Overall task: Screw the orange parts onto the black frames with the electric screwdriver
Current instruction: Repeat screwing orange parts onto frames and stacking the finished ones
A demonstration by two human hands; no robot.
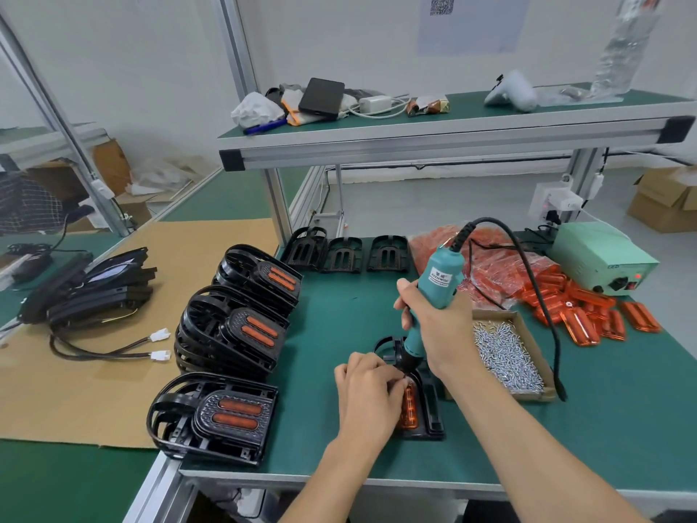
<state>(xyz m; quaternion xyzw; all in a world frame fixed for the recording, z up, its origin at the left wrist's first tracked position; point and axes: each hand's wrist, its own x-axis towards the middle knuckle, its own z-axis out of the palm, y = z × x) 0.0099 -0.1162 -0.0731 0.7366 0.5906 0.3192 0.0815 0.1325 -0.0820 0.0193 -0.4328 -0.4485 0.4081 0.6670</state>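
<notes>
Head view: the right hand (437, 326) wraps its grip around the teal electric screwdriver (433, 292), which stands nearly upright with its tip lowered onto the black frame (428, 409) lying on the green counter (339, 315). An orange part (410, 405) sits inside that frame. The left hand (367, 386) rests on the frame with its fingers pinched together at the screwdriver tip (what they pinch cannot be told). Just right of the frame, a cardboard tray (528, 396) holds silver screws (505, 356). Loose orange parts (588, 315) lie further right, near a pale green power unit (599, 262). Stacks of finished frames (234, 334) stand to the left; three bare frames (345, 254) line the rear.
</notes>
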